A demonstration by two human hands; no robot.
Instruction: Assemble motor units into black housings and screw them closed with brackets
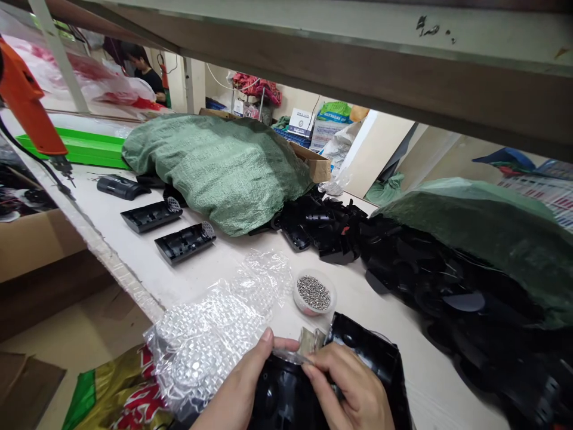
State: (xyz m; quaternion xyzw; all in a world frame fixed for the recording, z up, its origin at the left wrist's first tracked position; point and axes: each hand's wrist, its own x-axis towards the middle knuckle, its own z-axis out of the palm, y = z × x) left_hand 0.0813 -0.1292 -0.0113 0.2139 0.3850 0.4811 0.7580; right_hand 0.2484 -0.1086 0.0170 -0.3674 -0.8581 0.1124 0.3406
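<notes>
At the bottom of the head view, my left hand [248, 379] grips the side of a glossy black plastic shell [283, 397], its thumb and a finger at the top edge. My right hand [347, 382] pinches the rim of a thin, clear-looking round disc [290, 357] at that shell's top end. Whether the disc is seated there I cannot tell. Behind my right hand lies another black shell [364, 343], with a shiny silvery piece [310, 340] beside it. A round tub of small metal screws [314, 292] stands just beyond my hands. The held shell's lower part is cut off by the frame.
Clear bags of small glossy pieces [215, 325] lie left of my hands. Black half shells [185, 242] sit farther left, near an orange electric screwdriver [27, 98]. A green woven sack [215, 167] and heaped black parts [439, 292] stand behind. A shelf [358, 65] hangs overhead.
</notes>
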